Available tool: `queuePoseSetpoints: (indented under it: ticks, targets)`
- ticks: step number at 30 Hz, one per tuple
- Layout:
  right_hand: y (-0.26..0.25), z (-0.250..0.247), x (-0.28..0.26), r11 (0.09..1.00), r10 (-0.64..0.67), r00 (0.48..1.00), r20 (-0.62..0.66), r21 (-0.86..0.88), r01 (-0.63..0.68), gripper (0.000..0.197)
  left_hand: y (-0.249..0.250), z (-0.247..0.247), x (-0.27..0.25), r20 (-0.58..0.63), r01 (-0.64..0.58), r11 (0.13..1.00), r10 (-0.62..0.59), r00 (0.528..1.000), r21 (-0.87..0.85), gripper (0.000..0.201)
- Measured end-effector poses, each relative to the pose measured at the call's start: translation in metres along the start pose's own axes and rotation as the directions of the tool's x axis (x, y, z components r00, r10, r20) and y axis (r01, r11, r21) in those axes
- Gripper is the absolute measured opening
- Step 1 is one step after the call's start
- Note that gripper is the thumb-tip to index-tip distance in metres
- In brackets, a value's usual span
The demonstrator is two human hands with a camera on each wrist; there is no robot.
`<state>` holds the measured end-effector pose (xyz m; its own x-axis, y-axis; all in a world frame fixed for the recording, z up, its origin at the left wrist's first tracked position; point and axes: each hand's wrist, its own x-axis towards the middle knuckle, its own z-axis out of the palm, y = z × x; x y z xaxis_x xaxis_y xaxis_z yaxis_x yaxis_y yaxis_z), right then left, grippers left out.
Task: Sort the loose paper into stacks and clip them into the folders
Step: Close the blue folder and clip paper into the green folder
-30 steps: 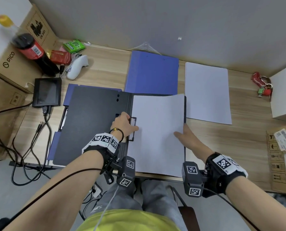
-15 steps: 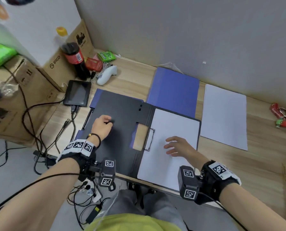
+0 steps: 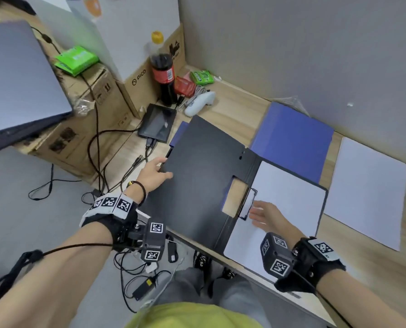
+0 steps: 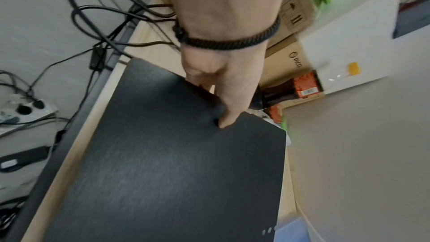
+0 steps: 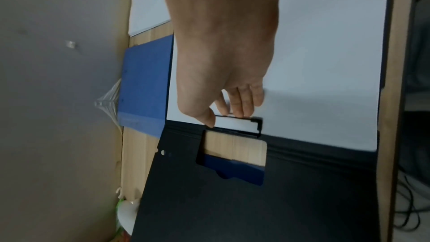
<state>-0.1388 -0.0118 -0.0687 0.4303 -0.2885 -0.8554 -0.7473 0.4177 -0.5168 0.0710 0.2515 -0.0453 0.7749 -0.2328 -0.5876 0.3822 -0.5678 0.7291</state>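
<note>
Wooden bench (image 3: 240,107) by grey wall. Black folder (image 3: 204,185) lies open, paper (image 3: 289,197) under clip (image 3: 249,204) on its right half. Left hand (image 3: 152,174) pinches folder's outer edge. Right hand (image 3: 266,215) loose, fingers resting on paper beside clip. Risk: flap folded over catches right fingers and skews sheets.

"PICO" on cardboard box (image 3: 135,79)

One black plastic folder (image 3: 197,185); two blue plastic folders (image 3: 292,138); two white paper stacks (image 3: 367,190); one dark cola bottle (image 3: 163,76); two green packets (image 3: 76,59); one white handheld controller (image 3: 200,102); one small dark screen (image 3: 157,123).
</note>
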Motion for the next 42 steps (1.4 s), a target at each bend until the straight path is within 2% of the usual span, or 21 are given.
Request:
queuePoseSetpoints:
  ticks: [3,5,8,10,11,13,15,16,18,21,24,26,29,31,34,35,37,39,42]
  targets:
    - [-0.012,0.003,-0.001,1.0,0.017,1.0,0.022,0.026,-0.017,0.014,0.03,-0.01,-0.018,0.179,0.003,0.996,0.012,0.984,-0.086,0.037]
    - [-0.024,0.005,-0.004,0.999,-0.006,0.999,0.052,0.05,0.004,0.012,0.053,-0.015,-0.03,0.29,-0.026,0.987,0.071,0.955,-0.158,0.034]
    - [-0.045,0.008,-0.01,0.989,-0.078,0.993,0.083,0.135,0.066,0.018,0.088,-0.011,-0.045,0.347,-0.12,0.979,0.17,0.922,-0.162,0.033]
    - [-0.058,0.009,-0.02,0.974,-0.121,0.986,0.112,0.204,0.097,0.01,0.112,0.004,-0.053,0.38,-0.193,0.974,0.226,0.897,-0.122,0.034]
    - [-0.064,0.008,-0.025,0.966,-0.145,0.98,0.136,0.235,0.11,0.013,0.122,0.014,-0.058,0.406,-0.219,0.97,0.244,0.881,-0.106,0.037]
    - [-0.075,0.005,-0.039,0.943,-0.22,0.952,0.214,0.295,0.152,0.036,0.136,0.036,-0.067,0.487,-0.254,0.963,0.268,0.832,-0.095,0.047]
    - [-0.085,0.0,-0.057,0.91,-0.311,0.909,0.278,0.364,0.2,0.063,0.144,0.062,-0.073,0.592,-0.254,0.961,0.269,0.76,-0.11,0.046]
    - [-0.089,-0.003,-0.067,0.901,-0.356,0.887,0.294,0.36,0.242,0.068,0.147,0.075,-0.077,0.637,-0.257,0.96,0.27,0.722,-0.116,0.042]
    - [-0.092,-0.013,-0.088,0.896,-0.424,0.852,0.307,0.279,0.345,0.064,0.147,0.102,-0.079,0.692,-0.258,0.96,0.258,0.674,-0.106,0.038]
    - [-0.083,-0.037,-0.103,0.891,-0.452,0.855,0.253,0.168,0.421,0.051,0.145,0.137,-0.078,0.728,-0.278,0.96,0.221,0.649,-0.042,0.033]
    - [-0.06,-0.07,-0.102,0.886,-0.446,0.885,0.134,0.208,0.414,0.037,0.139,0.163,-0.076,0.738,-0.268,0.963,0.175,0.652,0.007,0.028]
    - [-0.04,-0.088,-0.098,0.887,-0.423,0.906,0.017,0.215,0.41,0.034,0.132,0.174,-0.071,0.718,-0.232,0.972,0.15,0.68,0.018,0.025]
    - [-0.006,-0.105,-0.09,0.928,-0.311,0.918,-0.245,0.128,0.349,0.038,0.117,0.181,-0.057,0.613,-0.181,0.983,0.137,0.778,0.01,0.023]
    - [0.021,-0.116,-0.079,0.956,-0.192,0.915,-0.355,0.142,0.255,0.041,0.107,0.18,-0.05,0.519,-0.127,0.991,0.124,0.846,-0.029,0.025]
    - [0.057,-0.12,-0.065,0.967,-0.037,0.933,-0.358,0.223,0.124,0.047,0.087,0.171,-0.036,0.337,-0.087,0.995,0.069,0.939,0.04,0.029]
    - [0.065,-0.118,-0.061,0.962,-0.006,0.941,-0.338,0.255,0.098,0.048,0.079,0.167,-0.031,0.289,-0.053,0.996,0.029,0.957,0.078,0.031]
    - [0.075,-0.112,-0.056,0.955,0.022,0.953,-0.302,0.287,0.069,0.051,0.065,0.162,-0.026,0.287,0.041,0.991,-0.076,0.955,0.127,0.036]
    - [0.077,-0.106,-0.053,0.958,0.021,0.953,-0.302,0.28,0.067,0.05,0.054,0.161,-0.028,0.37,0.116,0.983,-0.162,0.915,0.143,0.042]
    - [0.075,-0.103,-0.049,0.96,0.025,0.952,-0.304,0.272,0.062,0.051,0.044,0.166,-0.039,0.449,0.149,0.976,-0.205,0.87,0.157,0.048]
